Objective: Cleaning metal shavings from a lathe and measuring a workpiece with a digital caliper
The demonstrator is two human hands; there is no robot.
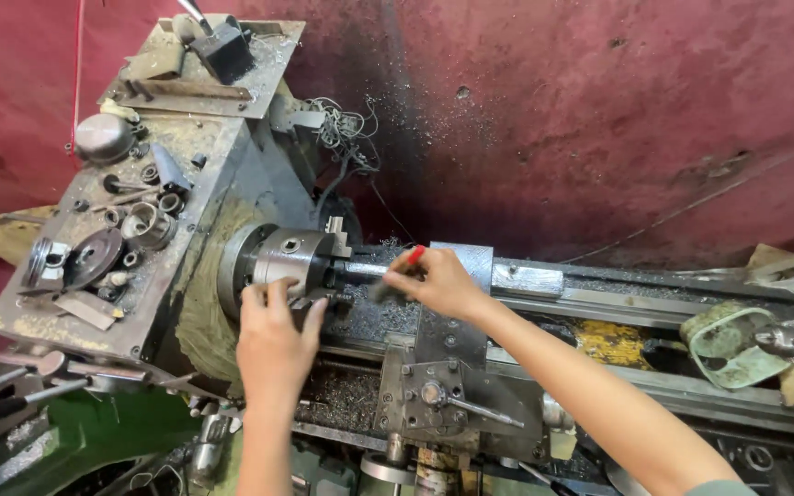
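Left hand (273,340) on the lathe chuck (291,262).
Its fingers curl around the chuck; right hand (438,280) pinches a red-handled brush (395,274) beside the shaft (365,268).

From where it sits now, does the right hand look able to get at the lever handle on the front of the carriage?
Probably yes. The right hand is up at the workpiece holding a red-handled tool. The lever handle lies just below the forearm with nothing over it, though the hand is occupied.
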